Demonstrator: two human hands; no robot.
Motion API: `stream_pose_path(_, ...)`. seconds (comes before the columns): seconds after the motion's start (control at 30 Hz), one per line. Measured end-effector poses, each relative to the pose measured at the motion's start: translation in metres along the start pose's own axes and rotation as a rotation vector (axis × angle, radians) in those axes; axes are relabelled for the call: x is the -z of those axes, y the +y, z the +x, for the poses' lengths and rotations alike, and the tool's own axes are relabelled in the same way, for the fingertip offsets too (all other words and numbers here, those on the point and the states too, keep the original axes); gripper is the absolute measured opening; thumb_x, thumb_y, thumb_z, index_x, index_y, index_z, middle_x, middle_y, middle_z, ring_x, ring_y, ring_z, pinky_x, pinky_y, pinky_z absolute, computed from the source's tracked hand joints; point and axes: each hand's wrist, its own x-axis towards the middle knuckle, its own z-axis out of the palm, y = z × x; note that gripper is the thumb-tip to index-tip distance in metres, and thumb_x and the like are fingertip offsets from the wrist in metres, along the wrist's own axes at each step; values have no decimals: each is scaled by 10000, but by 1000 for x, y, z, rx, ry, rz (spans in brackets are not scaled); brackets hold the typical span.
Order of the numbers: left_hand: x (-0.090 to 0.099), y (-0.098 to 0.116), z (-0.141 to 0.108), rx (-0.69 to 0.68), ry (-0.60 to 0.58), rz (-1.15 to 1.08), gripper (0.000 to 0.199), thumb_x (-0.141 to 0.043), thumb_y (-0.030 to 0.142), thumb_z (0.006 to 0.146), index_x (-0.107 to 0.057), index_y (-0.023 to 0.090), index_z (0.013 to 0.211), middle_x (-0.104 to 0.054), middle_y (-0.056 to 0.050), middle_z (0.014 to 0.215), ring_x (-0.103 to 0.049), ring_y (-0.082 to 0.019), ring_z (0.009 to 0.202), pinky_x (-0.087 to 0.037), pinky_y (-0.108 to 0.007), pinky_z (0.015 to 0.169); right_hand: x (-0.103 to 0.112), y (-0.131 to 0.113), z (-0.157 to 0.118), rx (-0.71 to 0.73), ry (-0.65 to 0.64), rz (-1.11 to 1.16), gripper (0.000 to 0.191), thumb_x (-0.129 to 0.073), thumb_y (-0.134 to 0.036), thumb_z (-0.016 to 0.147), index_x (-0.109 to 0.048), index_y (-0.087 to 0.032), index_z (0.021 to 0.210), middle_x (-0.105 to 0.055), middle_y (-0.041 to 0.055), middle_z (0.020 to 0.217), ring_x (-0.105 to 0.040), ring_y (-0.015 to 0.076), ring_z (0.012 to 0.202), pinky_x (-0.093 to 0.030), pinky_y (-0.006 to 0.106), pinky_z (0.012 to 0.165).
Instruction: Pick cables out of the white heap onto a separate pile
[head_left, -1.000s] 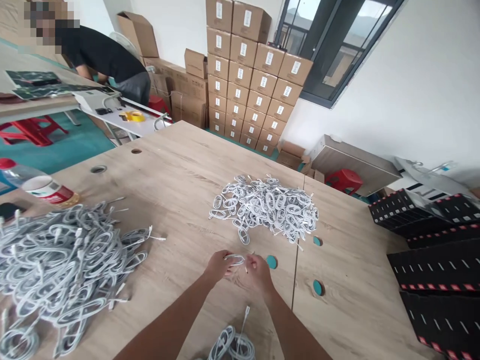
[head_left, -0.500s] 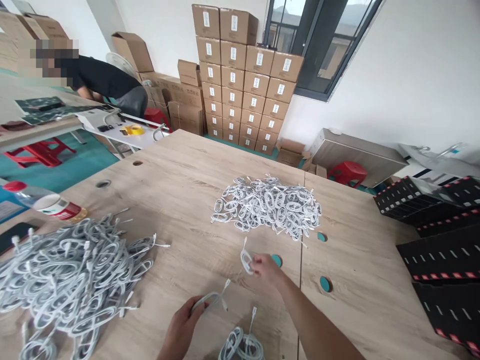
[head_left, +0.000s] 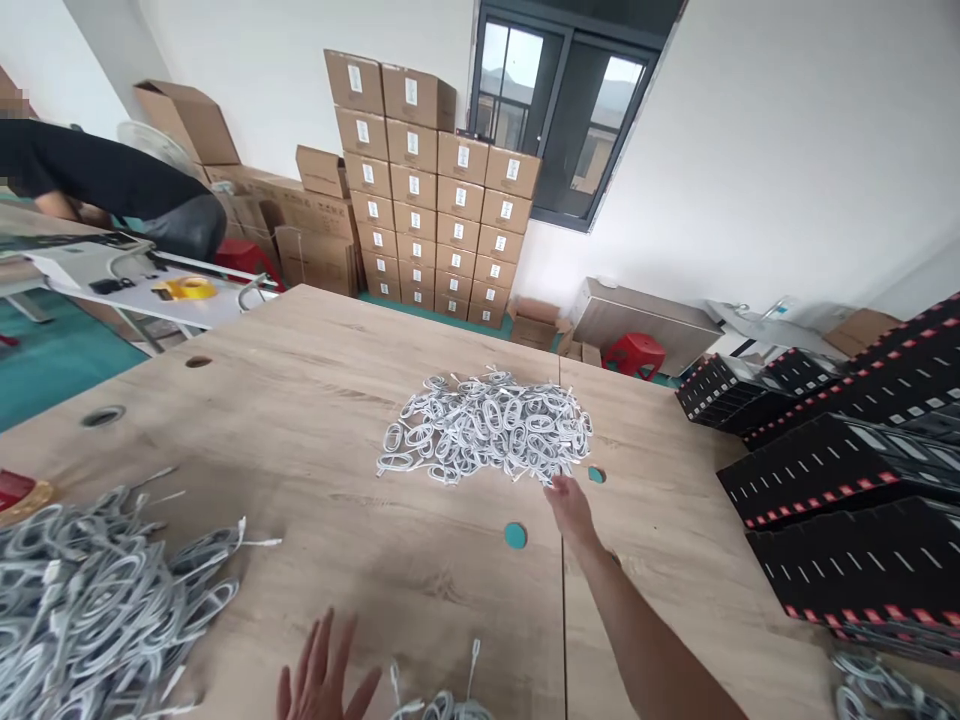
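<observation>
My right hand reaches to the near right edge of a far pile of coiled white cables. Its fingers are closed around a coiled cable that blends into the pile. At the bottom, my left hand hovers over the wooden table with fingers spread and nothing in them. Just right of it, a few coiled cables are cut off by the lower edge, their connectors sticking up. A larger heap of loosely looped grey-white cables covers the table at left.
Black slotted trays are stacked at right, with more cables below them. A teal grommet sits in the table. Brown cartons stand behind. A co-worker bends over a side table with yellow tape.
My right hand has carried a coiled cable away to the far pile. The left hand has let go of its cable, spread its fingers and moved left and down. The view has turned right.
</observation>
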Motion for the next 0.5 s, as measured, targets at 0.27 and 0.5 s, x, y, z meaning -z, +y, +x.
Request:
stream_pose_path(0.27, -5, 47, 35, 169, -148, 287, 955, -336, 728, 856, -249, 187, 1638, -19, -126, 1756, 93, -319, 1618, 20, -692, 1230, -8, -42, 68, 190, 11, -491, 449, -619, -203, 821, -629, -202, 1270, -610, 141, 1316, -584, 302, 1232, -471, 362, 978)
stream_pose_path(0.5, 2, 46, 39, 202, -284, 356, 997, -315, 769, 838, -181, 208, 1650, 13, -118, 1754, 87, -355, 1614, 14, -728, 1211, 19, -36, 68, 156, 49, -486, 439, -527, -203, 868, -559, -206, 1306, -697, 79, 1091, -665, 248, 991, -471, 324, 813)
